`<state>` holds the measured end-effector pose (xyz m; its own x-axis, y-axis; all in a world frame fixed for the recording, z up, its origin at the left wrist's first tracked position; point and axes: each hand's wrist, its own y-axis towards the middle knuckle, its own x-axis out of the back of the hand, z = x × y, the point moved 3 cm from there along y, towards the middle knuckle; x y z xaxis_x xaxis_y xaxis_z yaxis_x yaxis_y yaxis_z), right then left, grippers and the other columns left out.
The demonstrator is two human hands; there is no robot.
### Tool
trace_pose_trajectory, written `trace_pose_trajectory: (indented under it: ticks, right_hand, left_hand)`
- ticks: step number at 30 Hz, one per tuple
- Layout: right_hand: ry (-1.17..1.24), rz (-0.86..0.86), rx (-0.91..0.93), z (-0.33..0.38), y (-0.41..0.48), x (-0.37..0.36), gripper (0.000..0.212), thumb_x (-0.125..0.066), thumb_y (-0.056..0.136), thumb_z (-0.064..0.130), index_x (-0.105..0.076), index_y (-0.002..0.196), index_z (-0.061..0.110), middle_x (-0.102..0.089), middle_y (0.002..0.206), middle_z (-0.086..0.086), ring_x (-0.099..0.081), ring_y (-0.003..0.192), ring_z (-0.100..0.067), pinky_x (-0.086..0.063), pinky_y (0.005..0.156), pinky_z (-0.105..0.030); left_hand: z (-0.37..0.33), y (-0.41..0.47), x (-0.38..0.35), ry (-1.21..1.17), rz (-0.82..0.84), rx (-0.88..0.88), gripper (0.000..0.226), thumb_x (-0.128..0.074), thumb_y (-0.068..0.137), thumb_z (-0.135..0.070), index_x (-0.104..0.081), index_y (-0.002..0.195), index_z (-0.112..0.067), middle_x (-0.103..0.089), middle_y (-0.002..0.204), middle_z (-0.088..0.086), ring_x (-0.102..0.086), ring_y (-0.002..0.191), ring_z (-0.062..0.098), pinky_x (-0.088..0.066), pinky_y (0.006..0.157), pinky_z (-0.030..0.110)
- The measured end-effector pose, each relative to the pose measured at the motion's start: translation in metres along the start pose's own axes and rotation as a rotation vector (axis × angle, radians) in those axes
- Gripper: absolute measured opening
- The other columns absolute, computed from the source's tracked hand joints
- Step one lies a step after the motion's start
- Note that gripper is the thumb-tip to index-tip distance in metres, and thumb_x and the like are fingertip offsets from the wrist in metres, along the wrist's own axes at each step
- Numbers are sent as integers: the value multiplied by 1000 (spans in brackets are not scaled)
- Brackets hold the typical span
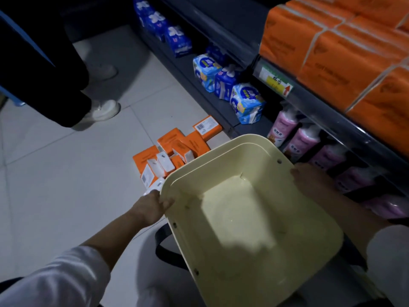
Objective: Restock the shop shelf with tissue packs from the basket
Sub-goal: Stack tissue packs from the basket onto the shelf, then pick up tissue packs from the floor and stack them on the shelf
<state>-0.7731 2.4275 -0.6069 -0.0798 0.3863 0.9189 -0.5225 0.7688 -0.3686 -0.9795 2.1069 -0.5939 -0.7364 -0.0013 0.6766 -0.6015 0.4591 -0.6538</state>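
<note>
Two hands, your left hand [155, 207] and right hand [309, 179], grip the basket [221, 142] rim. Packs [170, 140] lie beyond, far left.

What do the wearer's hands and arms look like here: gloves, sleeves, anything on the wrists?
No gloves: the left hand and right hand are bare, and no ring, watch or band shows on either. The left sleeve and right sleeve are plain white and loose, ending partway up the forearms. No markings are visible on them.
</note>
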Motion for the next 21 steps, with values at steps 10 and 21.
trace_pose_trajectory:
  ticks: [10,21]
  right_hand:
    - [51,-18,5,7,-40,20,29,-39,96,30,-62,105,14,-60,120,-13,-55,110,-31,-43,90,-35]
    - [61,-64,170,81,-95,74,27,-43,93,26,-62,90,7,-64,103,-16,-59,98,-34,-42,76,-33]
  left_hand:
    - [21,-61,-26,-378,97,5,32,-51,63,-24,-63,90,-13,-68,93,7,-66,83,21,-56,77,34]
    - [65,-124,66,-443,-334,-1,13,-54,83,-12,-64,89,-7,-67,81,10,-63,74,24,-50,71,35]
